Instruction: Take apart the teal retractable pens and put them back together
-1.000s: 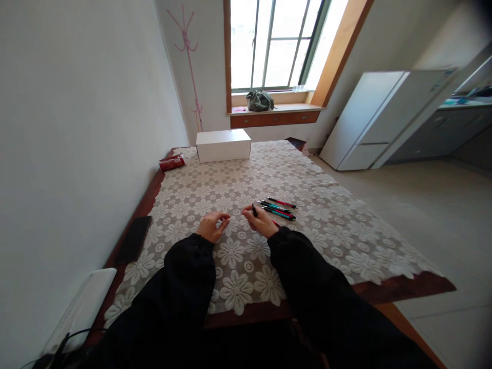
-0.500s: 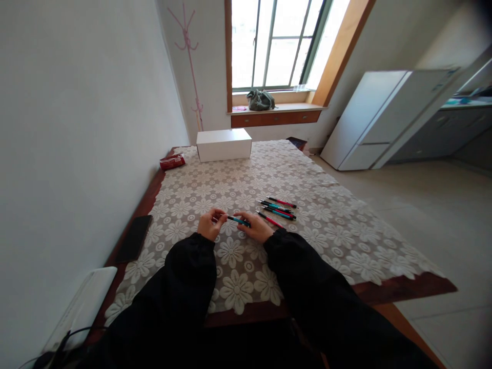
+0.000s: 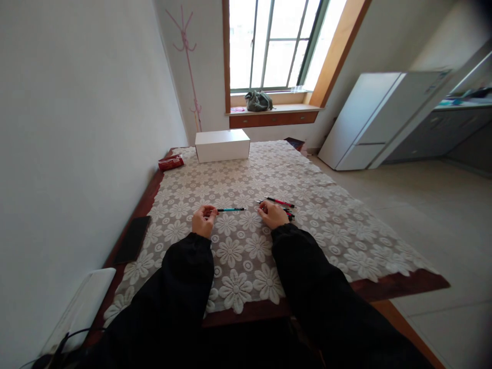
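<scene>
Between the fingertips of my left hand (image 3: 205,220) is the black end of a slim teal-and-black pen (image 3: 231,209). The pen points to the right, roughly level over the lace tablecloth (image 3: 230,252). My right hand (image 3: 273,214) lies over a small group of pens, its fingers bent and close together. What those fingers grip, if anything, is hidden. A red-and-black pen (image 3: 280,201) shows just beyond the right hand, and the ends of other pens (image 3: 289,214) stick out at its right side.
A white box (image 3: 223,147) stands at the far end of the table, with a red packet (image 3: 171,163) to its left. Along the left edge lie a black phone (image 3: 132,239) and a white device (image 3: 79,307) with a cable. The wall borders the table's left side.
My right hand has let go of the teal pen and moved right onto the other pens. My left hand has shifted slightly left and keeps the teal pen, now turned more level.
</scene>
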`<act>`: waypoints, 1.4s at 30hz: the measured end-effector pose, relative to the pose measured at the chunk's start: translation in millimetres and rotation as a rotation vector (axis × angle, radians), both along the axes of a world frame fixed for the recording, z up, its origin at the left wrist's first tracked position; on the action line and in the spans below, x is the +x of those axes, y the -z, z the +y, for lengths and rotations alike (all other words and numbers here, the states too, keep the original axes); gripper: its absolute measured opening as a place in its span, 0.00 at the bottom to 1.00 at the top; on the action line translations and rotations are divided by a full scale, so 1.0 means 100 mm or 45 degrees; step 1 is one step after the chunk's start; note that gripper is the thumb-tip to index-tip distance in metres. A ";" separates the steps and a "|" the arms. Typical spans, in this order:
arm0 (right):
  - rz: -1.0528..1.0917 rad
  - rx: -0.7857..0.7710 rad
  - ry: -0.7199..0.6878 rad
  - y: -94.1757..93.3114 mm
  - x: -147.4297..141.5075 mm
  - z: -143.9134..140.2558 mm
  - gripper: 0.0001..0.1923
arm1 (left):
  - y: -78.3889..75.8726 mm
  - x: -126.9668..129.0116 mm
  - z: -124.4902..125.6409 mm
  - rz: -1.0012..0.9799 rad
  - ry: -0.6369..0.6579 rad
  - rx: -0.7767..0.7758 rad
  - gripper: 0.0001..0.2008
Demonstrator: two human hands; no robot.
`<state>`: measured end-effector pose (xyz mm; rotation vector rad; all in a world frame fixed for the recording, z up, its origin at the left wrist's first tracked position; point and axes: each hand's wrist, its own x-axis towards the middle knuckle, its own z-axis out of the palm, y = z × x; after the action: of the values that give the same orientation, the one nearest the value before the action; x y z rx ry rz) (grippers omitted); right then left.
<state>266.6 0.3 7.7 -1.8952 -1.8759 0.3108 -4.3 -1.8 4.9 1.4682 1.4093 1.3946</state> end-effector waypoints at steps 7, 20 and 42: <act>-0.080 0.002 -0.040 0.02 -0.01 -0.02 0.08 | 0.00 0.00 0.00 0.018 0.030 -0.001 0.10; 0.260 0.198 -0.674 0.06 -0.22 -0.05 0.09 | 0.01 0.03 -0.05 0.041 0.255 -0.030 0.14; -0.164 0.168 -0.834 0.01 -0.41 -0.21 0.11 | -0.07 0.00 -0.15 0.985 0.551 0.276 0.08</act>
<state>225.9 -20.2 6.5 -1.1936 -2.4995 0.2583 -4.0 -16.7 12.3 2.4462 1.2484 0.7374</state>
